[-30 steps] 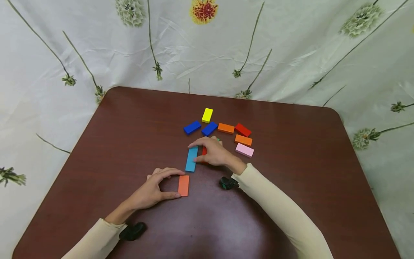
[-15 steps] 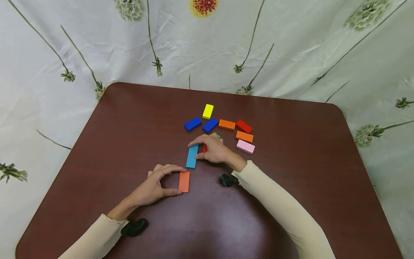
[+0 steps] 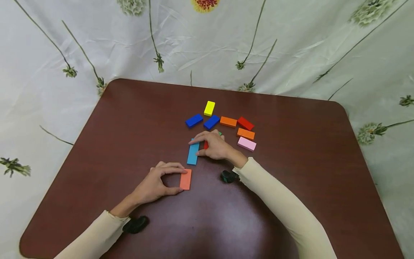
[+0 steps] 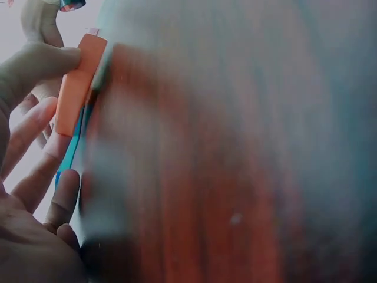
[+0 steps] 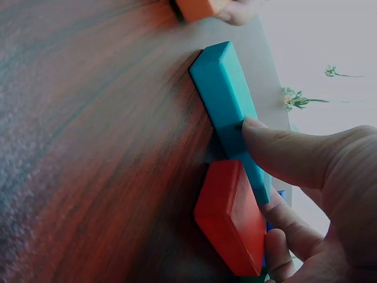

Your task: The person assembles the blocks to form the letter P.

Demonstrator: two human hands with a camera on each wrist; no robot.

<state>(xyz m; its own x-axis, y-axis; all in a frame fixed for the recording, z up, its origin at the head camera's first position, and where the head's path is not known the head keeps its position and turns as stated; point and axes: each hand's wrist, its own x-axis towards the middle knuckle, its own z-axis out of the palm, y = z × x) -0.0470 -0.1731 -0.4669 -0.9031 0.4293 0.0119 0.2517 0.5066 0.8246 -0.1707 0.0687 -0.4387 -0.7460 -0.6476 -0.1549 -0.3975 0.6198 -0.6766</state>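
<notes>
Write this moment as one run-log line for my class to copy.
left hand: pinches salmon block | right hand: grips light-blue block | beside light-blue block: red block | farthest block: yellow block

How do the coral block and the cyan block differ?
The cyan block looks longer than the coral block. The left hand holds the coral block; the right hand holds the cyan block. The coral block sits lower in the head view than the cyan block. Both are rectangular.
</notes>
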